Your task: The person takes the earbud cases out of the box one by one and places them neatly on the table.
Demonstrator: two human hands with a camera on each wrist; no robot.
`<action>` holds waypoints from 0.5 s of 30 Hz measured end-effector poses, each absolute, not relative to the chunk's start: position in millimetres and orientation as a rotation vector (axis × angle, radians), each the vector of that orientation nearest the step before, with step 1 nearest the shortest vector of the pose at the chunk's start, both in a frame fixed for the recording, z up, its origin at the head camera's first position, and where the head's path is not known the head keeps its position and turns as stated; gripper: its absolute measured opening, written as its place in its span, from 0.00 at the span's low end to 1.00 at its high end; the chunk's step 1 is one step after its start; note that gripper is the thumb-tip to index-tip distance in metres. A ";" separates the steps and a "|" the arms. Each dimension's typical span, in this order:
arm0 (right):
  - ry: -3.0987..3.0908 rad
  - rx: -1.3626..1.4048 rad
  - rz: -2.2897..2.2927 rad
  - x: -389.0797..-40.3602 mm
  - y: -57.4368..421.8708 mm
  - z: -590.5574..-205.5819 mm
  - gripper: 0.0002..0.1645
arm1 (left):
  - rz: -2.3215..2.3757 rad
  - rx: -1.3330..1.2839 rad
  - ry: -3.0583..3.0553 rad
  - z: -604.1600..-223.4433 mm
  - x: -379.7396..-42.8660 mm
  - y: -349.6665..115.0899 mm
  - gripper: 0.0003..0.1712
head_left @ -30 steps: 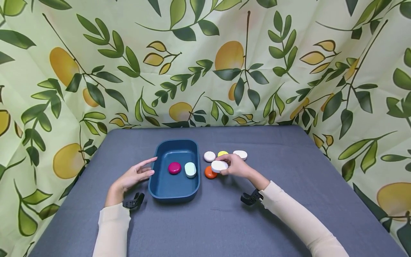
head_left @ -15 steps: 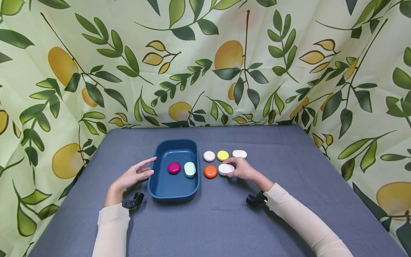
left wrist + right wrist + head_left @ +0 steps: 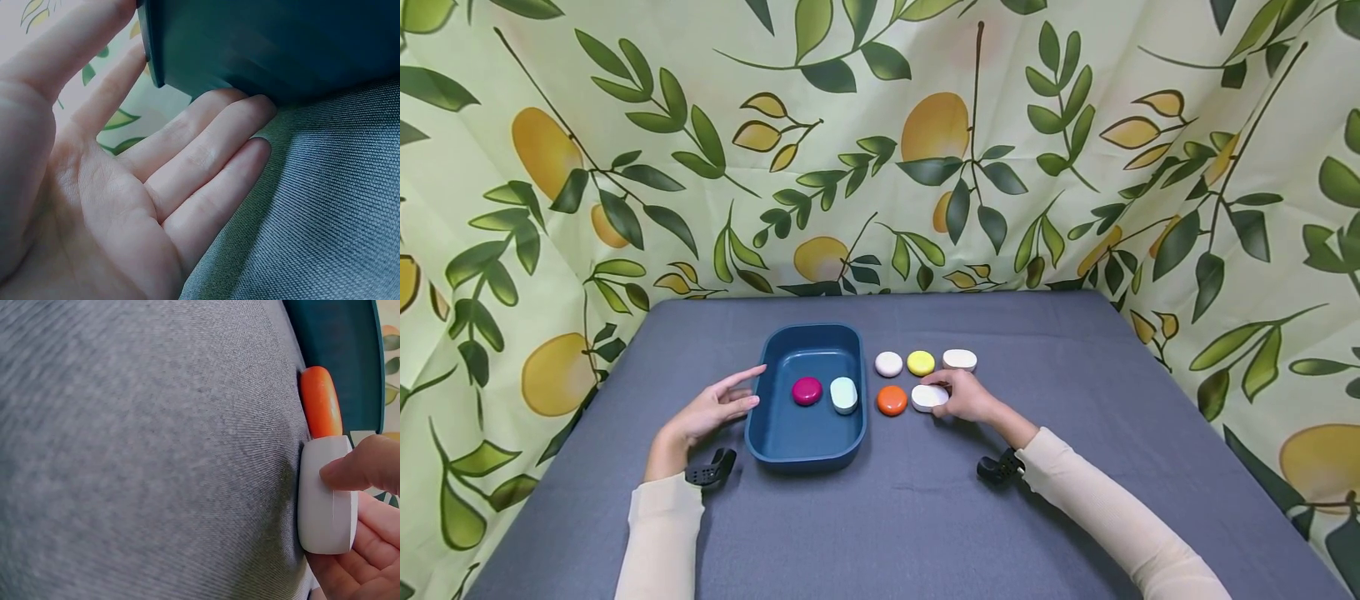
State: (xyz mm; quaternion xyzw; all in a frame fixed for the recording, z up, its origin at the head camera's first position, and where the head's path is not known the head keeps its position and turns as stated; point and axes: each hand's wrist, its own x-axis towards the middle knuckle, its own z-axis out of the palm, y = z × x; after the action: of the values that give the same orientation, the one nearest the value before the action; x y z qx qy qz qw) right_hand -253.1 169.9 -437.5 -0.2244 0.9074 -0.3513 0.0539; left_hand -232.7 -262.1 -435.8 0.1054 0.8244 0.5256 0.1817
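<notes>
My right hand (image 3: 964, 395) pinches a white oval bar of soap (image 3: 929, 397) between thumb and fingers. In the right wrist view that bar (image 3: 326, 495) stands on the cloth, with the thumb on its near side. Just left of it lies a round, glossy orange soap (image 3: 892, 401). Fingers extended, my left hand (image 3: 709, 408) touches the left side of a blue rectangular tub (image 3: 806, 461). The left wrist view shows its fingertips against the tub wall (image 3: 206, 50). Inside the tub lie a round magenta soap (image 3: 807, 391) and a pale mint oval soap (image 3: 844, 396).
Behind the orange and held soaps is a row: a round white soap (image 3: 888, 364), a round yellow soap (image 3: 921, 362) and another white oval soap (image 3: 959, 360). A grey-blue cloth (image 3: 880, 533) covers the table. A leaf-and-fruit patterned curtain (image 3: 850, 192) hangs behind and at both sides.
My right hand has moved right and lowered the white oval soap from over the orange soap to the cloth beside it. The yellow soap is now uncovered. My left hand stays put.
</notes>
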 end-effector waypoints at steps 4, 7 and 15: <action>2.757 -0.700 -1.092 -253.2 169.1 -438.3 0.29 | 1.480 0.305 2.323 -434.3 -232.5 -262.1 0.39; 2.742 -0.724 -1.131 -253.2 169.1 -437.9 0.28 | 1.476 0.311 2.323 -433.5 -232.0 -261.7 0.39; 2.663 -0.700 -1.277 -251.4 164.7 -420.5 0.29 | 1.490 0.318 2.314 -434.2 -232.2 -262.1 0.39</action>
State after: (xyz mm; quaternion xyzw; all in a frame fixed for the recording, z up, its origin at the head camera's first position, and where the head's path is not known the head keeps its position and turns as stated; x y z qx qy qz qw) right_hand -251.4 164.7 -420.5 -0.2304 0.8762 -0.4200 0.0531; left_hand -232.2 -262.1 -434.2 0.1130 0.8208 0.5286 0.1846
